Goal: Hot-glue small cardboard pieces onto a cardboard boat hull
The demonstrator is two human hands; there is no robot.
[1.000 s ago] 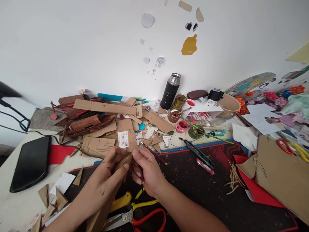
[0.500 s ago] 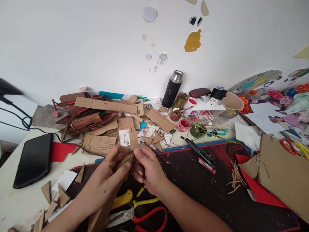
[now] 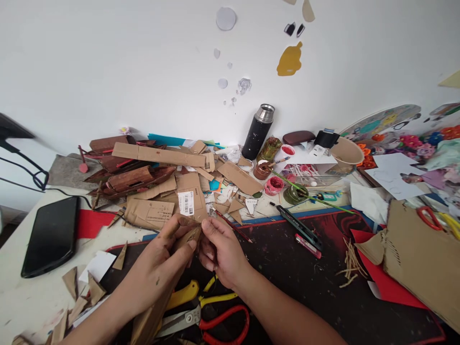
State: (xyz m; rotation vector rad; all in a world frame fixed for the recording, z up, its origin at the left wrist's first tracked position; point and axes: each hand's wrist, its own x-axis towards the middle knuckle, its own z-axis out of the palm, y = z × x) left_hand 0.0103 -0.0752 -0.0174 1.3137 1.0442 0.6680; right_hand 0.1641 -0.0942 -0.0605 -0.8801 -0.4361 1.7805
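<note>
A long, folded cardboard piece (image 3: 153, 314) runs up from the bottom edge to a pointed tip between my hands. My left hand (image 3: 163, 261) is wrapped around it near the tip, with the thumb lying along its side. At the very tip, my right hand (image 3: 221, 247) pinches the cardboard between thumb and fingers; part of the grip is hidden. Below the hands lie scissors (image 3: 224, 326) with red handles and a yellow-handled tool (image 3: 185, 294), partly covered by my left arm and the cardboard.
Brown model boats (image 3: 131, 179) and cardboard scraps (image 3: 158, 155) crowd the back left. A black flask (image 3: 257, 134), paint jars (image 3: 273, 186) and a green utility knife (image 3: 296, 225) stand or lie beyond the dark mat (image 3: 287, 282). A phone (image 3: 50, 237) is at left, a cardboard sheet (image 3: 424, 258) at right.
The view has shifted very slightly. Both hands keep the same hold on the cardboard tip, with hardly any visible movement.
</note>
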